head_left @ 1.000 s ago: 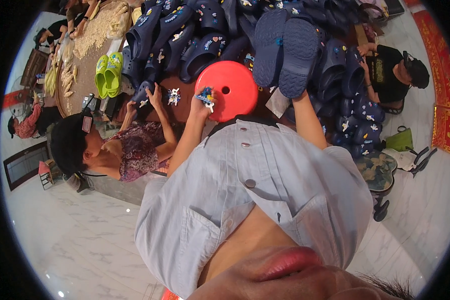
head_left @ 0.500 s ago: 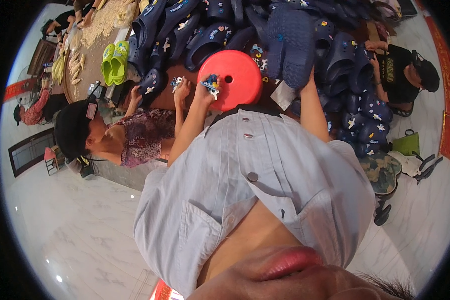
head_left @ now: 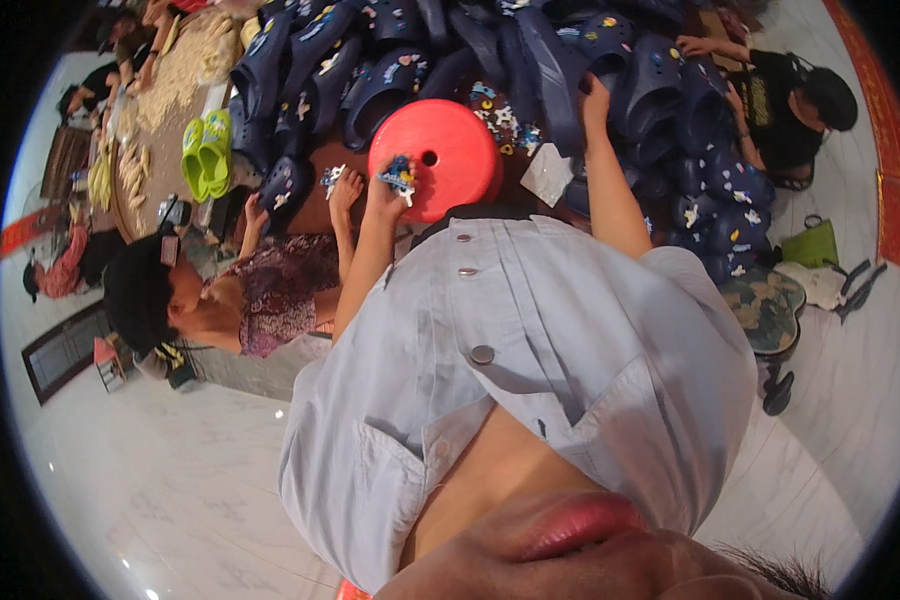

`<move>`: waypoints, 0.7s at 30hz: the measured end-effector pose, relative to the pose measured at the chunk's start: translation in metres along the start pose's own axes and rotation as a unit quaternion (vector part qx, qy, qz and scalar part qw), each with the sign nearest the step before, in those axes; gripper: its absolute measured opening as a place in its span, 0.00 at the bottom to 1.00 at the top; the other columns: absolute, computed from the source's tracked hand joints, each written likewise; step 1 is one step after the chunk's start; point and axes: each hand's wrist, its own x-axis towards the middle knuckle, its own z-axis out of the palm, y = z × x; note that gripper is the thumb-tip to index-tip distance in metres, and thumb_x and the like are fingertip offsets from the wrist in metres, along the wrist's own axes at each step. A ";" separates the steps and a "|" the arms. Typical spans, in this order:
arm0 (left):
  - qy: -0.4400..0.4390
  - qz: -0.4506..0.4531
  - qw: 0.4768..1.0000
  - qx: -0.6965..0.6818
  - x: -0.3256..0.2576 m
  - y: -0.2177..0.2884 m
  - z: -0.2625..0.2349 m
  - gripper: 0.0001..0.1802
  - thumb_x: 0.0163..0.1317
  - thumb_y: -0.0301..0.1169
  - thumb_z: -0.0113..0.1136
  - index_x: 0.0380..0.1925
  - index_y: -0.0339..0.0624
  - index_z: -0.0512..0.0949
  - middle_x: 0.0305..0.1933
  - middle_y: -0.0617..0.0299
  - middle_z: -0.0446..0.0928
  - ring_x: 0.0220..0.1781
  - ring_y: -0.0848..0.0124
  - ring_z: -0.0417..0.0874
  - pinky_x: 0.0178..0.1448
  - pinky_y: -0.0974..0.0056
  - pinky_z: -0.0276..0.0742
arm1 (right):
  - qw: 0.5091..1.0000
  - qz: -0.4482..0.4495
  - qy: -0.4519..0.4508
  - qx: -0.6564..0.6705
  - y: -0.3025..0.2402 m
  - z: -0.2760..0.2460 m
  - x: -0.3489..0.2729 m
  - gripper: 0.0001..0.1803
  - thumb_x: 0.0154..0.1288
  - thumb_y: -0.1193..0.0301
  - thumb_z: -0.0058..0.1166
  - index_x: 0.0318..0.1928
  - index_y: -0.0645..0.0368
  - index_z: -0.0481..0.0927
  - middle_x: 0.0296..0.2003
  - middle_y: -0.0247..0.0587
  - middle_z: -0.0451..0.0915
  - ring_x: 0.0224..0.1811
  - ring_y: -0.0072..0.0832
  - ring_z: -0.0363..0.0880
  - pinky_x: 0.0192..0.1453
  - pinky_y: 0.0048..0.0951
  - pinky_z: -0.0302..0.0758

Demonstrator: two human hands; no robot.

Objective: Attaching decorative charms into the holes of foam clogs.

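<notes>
Holding small blue-and-white charms [head_left: 398, 178] over red stool [head_left: 442, 158].

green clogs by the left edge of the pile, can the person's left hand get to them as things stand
Probably not without dropping something: the left hand holds small charms over the red stool, and a co-worker's hand and dark clogs lie between it and the green clogs.

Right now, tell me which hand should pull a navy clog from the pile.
Right: the right hand touches the navy clogs, while the left hand holds small charms over the red stool.
</notes>
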 end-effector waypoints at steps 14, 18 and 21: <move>-0.063 -0.032 0.998 -0.001 0.004 0.000 0.013 0.16 0.63 0.39 0.52 0.38 0.36 0.76 0.32 0.54 0.77 0.30 0.65 0.79 0.28 0.66 0.77 | 0.918 -0.202 0.216 -0.264 -0.037 -0.092 0.075 0.13 0.47 0.76 0.57 0.37 0.62 0.78 0.34 0.49 0.79 0.41 0.49 0.75 0.46 0.44 0.71; -0.010 -0.013 1.000 0.008 0.004 0.000 0.015 0.16 0.63 0.40 0.52 0.37 0.37 0.76 0.30 0.55 0.77 0.30 0.65 0.79 0.27 0.65 0.76 | 0.889 -0.192 0.223 -0.350 -0.030 -0.114 0.104 0.11 0.49 0.75 0.56 0.37 0.61 0.80 0.34 0.49 0.80 0.39 0.48 0.76 0.45 0.45 0.71; -0.024 -0.045 0.999 0.004 0.008 -0.001 0.006 0.16 0.63 0.40 0.51 0.37 0.36 0.75 0.29 0.55 0.77 0.29 0.64 0.78 0.26 0.66 0.76 | 0.868 -0.198 0.226 -0.395 -0.016 -0.119 0.124 0.11 0.50 0.75 0.55 0.37 0.61 0.80 0.32 0.49 0.80 0.37 0.47 0.76 0.44 0.44 0.72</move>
